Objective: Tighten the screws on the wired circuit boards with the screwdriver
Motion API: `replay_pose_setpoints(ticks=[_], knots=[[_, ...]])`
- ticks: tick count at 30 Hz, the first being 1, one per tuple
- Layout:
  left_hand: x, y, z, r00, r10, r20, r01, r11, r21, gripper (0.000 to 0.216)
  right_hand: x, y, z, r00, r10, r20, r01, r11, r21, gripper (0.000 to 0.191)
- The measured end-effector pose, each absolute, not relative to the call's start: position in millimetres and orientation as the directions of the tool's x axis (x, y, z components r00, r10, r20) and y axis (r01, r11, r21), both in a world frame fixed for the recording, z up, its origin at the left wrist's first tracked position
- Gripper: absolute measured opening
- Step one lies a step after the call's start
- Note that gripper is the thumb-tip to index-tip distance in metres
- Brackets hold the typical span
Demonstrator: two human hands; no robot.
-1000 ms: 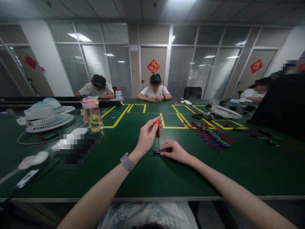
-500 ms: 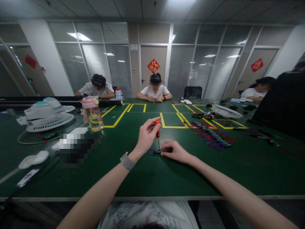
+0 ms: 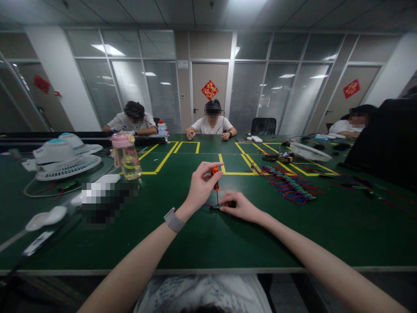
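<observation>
My left hand (image 3: 202, 184), with a grey watch band at its wrist, is closed on the orange and black handle of a screwdriver (image 3: 216, 184). The screwdriver stands nearly upright, its thin shaft reaching down to a small green circuit board (image 3: 215, 207) on the table. My right hand (image 3: 239, 206) pinches the board's right end and hides part of it. Thin red and blue wires run out from the board's left side, partly behind my left wrist. Whether the tip sits in a screw is too small to tell.
Many wired circuit boards (image 3: 293, 182) lie in a row to the right on the green table (image 3: 260, 248). A pink-lidded bottle (image 3: 127, 158), white fans (image 3: 67, 161) and a white spoon-shaped object (image 3: 47, 218) are on the left. Three people sit across the table; a black screen (image 3: 384, 143) stands right.
My left fingers have shifted slightly around the screwdriver handle; the board and my right hand stay put. The person opposite has moved their hands apart.
</observation>
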State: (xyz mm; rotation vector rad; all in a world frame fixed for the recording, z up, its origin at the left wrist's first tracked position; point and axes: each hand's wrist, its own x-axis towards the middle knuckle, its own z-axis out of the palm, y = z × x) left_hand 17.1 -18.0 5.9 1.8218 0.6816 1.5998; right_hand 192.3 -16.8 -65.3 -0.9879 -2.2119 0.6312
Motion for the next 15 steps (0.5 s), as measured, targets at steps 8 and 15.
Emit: replay_pose_setpoints(ticks=[8, 15], knots=[[17.1, -15.8, 5.7, 0.173, 0.770, 0.614, -0.173, -0.590, 0.789, 0.031, 192.3, -16.7, -65.2, -0.522, 0.784, 0.337, 0.465, 0.592, -0.658, 0.019], [16.8, -17.0, 3.6, 0.062, 0.703, 0.708, 0.041, -0.711, 0.702, 0.020, 191.7, -16.0, -65.2, -0.521, 0.783, 0.339, 0.443, 0.588, -0.677, 0.019]])
